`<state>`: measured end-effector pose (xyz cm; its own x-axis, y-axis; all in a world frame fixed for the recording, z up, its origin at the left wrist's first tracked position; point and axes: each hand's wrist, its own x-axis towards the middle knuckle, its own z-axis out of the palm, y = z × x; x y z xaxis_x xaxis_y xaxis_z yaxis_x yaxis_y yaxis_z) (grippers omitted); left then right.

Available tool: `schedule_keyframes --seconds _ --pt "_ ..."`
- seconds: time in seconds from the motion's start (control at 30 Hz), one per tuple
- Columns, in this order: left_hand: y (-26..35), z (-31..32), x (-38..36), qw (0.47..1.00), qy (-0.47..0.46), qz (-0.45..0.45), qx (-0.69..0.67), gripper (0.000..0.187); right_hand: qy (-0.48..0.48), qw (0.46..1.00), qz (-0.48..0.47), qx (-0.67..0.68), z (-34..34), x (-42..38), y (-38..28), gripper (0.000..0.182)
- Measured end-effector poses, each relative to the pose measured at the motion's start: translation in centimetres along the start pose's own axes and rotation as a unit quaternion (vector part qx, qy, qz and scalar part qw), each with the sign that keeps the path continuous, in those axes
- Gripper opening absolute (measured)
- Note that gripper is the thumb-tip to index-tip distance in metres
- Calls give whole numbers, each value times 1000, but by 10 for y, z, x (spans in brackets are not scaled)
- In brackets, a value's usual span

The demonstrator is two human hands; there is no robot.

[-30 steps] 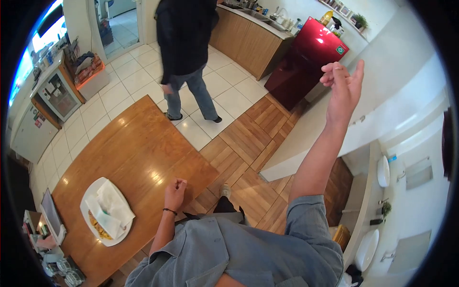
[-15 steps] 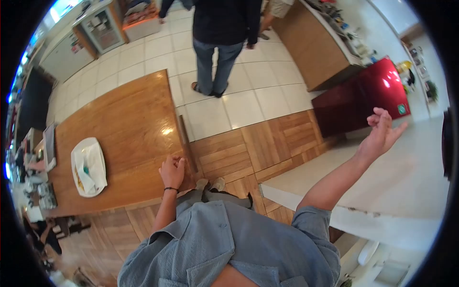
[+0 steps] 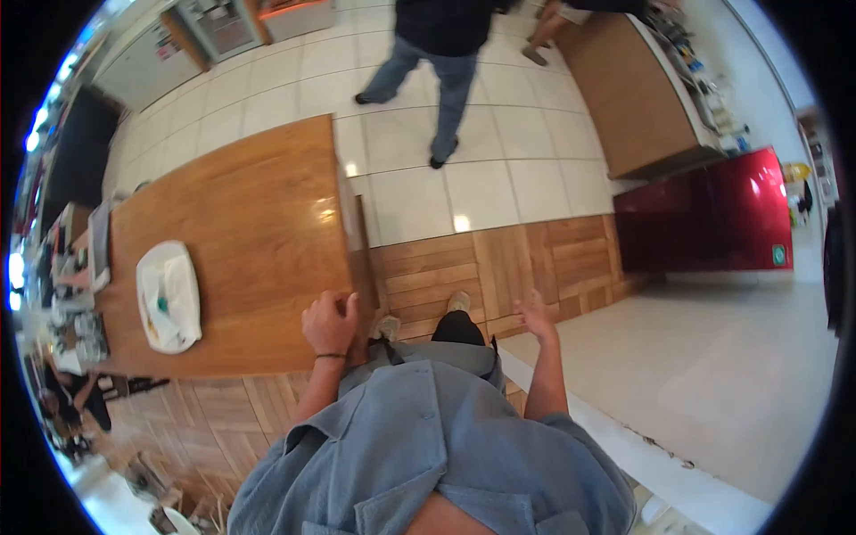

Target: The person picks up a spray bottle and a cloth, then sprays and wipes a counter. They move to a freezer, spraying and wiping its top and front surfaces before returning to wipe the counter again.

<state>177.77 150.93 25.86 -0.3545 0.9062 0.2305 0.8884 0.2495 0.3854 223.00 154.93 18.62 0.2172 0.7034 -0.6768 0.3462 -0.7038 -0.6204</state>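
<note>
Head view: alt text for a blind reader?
Left hand curled at the corner of a wooden table holding a white plate; right hand open above wood floor. Ahead, a person on tiles; at right, a red fridge.

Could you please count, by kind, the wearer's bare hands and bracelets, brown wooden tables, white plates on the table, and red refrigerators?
Bare left hand and bare right hand: 2
Thin dark bracelet: 1
Large brown wooden table: 1
White oblong plate: 1
Glossy, boxy red refrigerator: 1
Total: 6
</note>
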Motion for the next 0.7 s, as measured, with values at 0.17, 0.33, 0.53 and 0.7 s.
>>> schedule_keyframes --seconds 0.17,0.33,0.53,0.7 --pt "10 7 -1 997 17 -10 69 31 132 989 11 68 -113 44 -7 78" --pt "35 47 3 981 73 -110 144 22 316 936 -85 133 -347 68 -50 71" --pt "235 202 21 995 -6 -98 -3 20 466 855 -207 94 -642 56 -108 77" --pt "462 301 40 951 -264 16 -161 27 561 788 -252 2 -843 31 -167 80"
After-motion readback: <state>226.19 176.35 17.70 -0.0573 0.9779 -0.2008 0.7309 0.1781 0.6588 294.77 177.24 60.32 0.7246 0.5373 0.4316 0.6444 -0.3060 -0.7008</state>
